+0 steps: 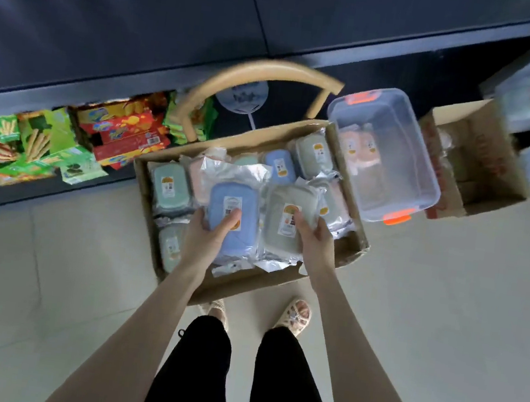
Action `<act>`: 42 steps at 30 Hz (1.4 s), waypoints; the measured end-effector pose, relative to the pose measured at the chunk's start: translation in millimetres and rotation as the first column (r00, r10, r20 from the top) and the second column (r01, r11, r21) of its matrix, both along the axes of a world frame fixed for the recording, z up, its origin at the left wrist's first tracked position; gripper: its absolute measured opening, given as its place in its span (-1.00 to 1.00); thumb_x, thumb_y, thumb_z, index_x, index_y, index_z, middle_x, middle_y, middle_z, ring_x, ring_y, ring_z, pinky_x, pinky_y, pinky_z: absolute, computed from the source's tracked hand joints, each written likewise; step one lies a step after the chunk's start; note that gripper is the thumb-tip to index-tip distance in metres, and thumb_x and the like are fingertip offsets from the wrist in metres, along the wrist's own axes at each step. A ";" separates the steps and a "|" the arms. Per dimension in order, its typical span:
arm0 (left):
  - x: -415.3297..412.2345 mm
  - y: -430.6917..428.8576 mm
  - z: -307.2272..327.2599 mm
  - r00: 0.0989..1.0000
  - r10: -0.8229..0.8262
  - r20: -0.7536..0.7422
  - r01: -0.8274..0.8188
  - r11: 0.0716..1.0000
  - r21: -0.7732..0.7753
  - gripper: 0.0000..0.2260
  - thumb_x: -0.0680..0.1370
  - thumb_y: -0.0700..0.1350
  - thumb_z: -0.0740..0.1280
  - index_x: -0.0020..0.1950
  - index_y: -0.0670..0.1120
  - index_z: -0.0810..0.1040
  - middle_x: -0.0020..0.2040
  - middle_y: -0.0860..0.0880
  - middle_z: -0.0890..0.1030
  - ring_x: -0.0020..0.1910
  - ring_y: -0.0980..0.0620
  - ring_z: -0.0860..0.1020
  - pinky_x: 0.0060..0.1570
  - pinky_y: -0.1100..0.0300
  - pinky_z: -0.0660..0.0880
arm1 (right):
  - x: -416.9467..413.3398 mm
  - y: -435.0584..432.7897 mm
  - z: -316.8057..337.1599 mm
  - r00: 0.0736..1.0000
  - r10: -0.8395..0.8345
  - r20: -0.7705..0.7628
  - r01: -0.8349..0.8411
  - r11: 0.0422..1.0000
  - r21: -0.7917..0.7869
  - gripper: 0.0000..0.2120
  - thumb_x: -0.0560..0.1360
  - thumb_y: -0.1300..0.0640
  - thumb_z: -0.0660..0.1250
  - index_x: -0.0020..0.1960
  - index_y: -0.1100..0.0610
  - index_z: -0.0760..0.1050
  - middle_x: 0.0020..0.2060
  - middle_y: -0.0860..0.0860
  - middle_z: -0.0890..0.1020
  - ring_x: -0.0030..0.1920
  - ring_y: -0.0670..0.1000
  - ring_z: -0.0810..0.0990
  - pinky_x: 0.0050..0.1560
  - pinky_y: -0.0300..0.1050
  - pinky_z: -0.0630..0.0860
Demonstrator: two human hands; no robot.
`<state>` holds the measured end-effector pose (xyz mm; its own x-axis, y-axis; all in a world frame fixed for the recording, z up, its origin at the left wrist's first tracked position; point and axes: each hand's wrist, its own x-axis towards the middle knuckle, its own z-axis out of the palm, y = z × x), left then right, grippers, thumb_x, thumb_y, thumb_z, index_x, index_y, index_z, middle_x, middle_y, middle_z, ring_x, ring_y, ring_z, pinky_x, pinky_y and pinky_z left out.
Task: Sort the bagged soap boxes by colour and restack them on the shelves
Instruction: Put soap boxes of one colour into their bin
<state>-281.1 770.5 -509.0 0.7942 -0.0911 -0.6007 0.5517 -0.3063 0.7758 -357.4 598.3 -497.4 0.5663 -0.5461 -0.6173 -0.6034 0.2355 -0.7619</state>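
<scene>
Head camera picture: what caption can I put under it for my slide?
Left hand grips a blue soap box, right hand a grey-green soap box, over the carton.

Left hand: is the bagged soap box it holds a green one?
No, the left hand grips a blue bagged soap box; the right hand holds the grey-green soap box.
</scene>
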 end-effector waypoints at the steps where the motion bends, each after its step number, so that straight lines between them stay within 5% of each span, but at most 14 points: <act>1: -2.8 -15.4 8.6 1.000 0.002 0.027 -0.001 1.000 -0.020 -0.77 0.44 0.05 0.46 -0.02 -0.06 0.58 -0.27 0.17 0.67 -0.25 0.37 0.59 -0.35 0.55 0.40 | -7.0 -13.2 10.2 1.000 -0.024 0.021 0.024 0.999 -0.033 -0.84 0.53 -0.07 0.34 -0.02 0.01 0.52 -0.04 0.06 0.68 -0.02 0.04 0.64 0.11 0.03 0.55; 5: -27.6 -86.2 36.1 0.996 -0.012 0.091 0.021 0.995 -0.093 -0.73 0.48 0.00 0.43 0.06 -0.11 0.49 -0.33 0.25 0.64 -0.29 0.40 0.57 -0.36 0.55 0.39 | -47.3 -78.9 43.4 0.988 -0.120 0.095 0.133 0.981 -0.142 -0.74 0.55 -0.03 0.32 0.15 0.10 0.53 -0.05 0.01 0.67 -0.05 -0.02 0.64 -0.11 -0.28 0.56; 10: -79.8 -187.1 60.8 0.988 -0.040 0.148 0.060 0.989 -0.136 -0.67 0.49 0.11 0.39 0.09 -0.09 0.47 -0.29 0.23 0.65 -0.19 0.26 0.59 -0.25 0.48 0.44 | -103.4 -174.0 68.6 0.983 -0.150 0.106 0.172 0.956 -0.240 -0.67 0.55 -0.13 0.28 0.11 0.11 0.55 -0.04 0.08 0.67 0.01 0.10 0.64 0.10 0.10 0.57; 15: -115.2 -269.9 88.5 0.960 -0.121 0.254 0.150 0.984 -0.097 -0.54 0.50 0.19 0.33 0.22 -0.12 0.51 0.12 -0.05 0.61 0.12 -0.01 0.57 0.17 -0.02 0.51 | -139.8 -250.9 89.9 0.953 -0.251 0.171 0.289 0.922 -0.258 -0.66 0.52 -0.21 0.27 0.08 0.03 0.54 -0.03 0.04 0.68 -0.05 0.02 0.66 0.04 0.04 0.61; 19: -117.6 -328.4 110.4 0.941 -0.190 0.279 0.231 0.965 -0.123 -0.56 0.49 0.20 0.33 0.22 -0.04 0.42 0.12 -0.06 0.59 -0.04 0.12 0.58 -0.16 0.26 0.53 | -148.4 -306.4 105.2 0.929 -0.278 0.242 0.334 0.914 -0.232 -0.62 0.52 -0.21 0.27 0.12 0.06 0.57 -0.04 0.01 0.68 -0.03 0.00 0.67 0.09 0.09 0.60; 23: -107.8 -391.5 119.1 0.915 -0.265 0.304 0.311 0.943 -0.116 -0.41 0.43 0.28 0.33 0.27 -0.10 0.41 0.15 -0.10 0.57 0.05 -0.05 0.58 -0.05 0.04 0.59 | -147.4 -363.1 108.0 0.926 -0.298 0.234 0.347 0.913 -0.213 -0.52 0.43 -0.33 0.25 0.10 0.03 0.56 -0.02 0.02 0.67 0.02 0.06 0.65 0.15 0.17 0.55; 27: -92.5 -462.2 106.3 0.908 -0.264 0.326 0.318 0.940 -0.126 -0.46 0.50 0.22 0.29 0.27 -0.17 0.45 0.06 -0.06 0.61 -0.06 0.11 0.59 -0.36 0.43 0.48 | -137.3 -432.8 105.2 0.934 -0.280 0.222 0.325 0.923 -0.205 -0.44 0.36 -0.38 0.26 0.00 0.09 0.57 -0.09 0.07 0.69 -0.02 0.12 0.66 0.08 0.13 0.59; 35: -74.9 -608.2 95.2 0.919 -0.277 0.280 0.317 0.942 -0.111 -0.50 0.50 0.25 0.23 0.26 -0.09 0.39 0.04 0.00 0.57 0.03 -0.02 0.57 0.03 0.04 0.54 | -125.0 -577.8 96.6 0.932 -0.312 0.187 0.347 0.917 -0.197 -0.61 0.55 -0.16 0.26 0.11 0.15 0.54 -0.02 0.09 0.67 0.00 0.06 0.66 0.12 0.11 0.57; 39: -79.8 -677.5 85.4 0.920 -0.295 0.258 0.330 0.938 -0.104 -0.59 0.54 0.18 0.25 0.22 -0.08 0.42 -0.06 0.10 0.59 -0.06 0.12 0.58 -0.14 0.24 0.49 | -133.0 -645.4 90.0 0.924 -0.327 0.199 0.365 0.910 -0.199 -0.63 0.58 -0.11 0.23 0.19 0.15 0.50 -0.04 0.04 0.68 -0.04 0.00 0.67 0.03 0.01 0.61; 42: -89.3 -729.2 77.9 0.910 -0.323 0.258 0.357 0.929 -0.095 -0.70 0.53 0.18 0.25 0.12 0.01 0.44 -0.08 0.13 0.57 -0.11 0.19 0.56 -0.20 0.34 0.45 | -138.0 -696.8 81.4 0.928 -0.326 0.180 0.361 0.908 -0.215 -0.78 0.59 -0.10 0.22 0.08 0.02 0.52 -0.10 -0.04 0.67 -0.05 -0.03 0.66 0.01 -0.08 0.58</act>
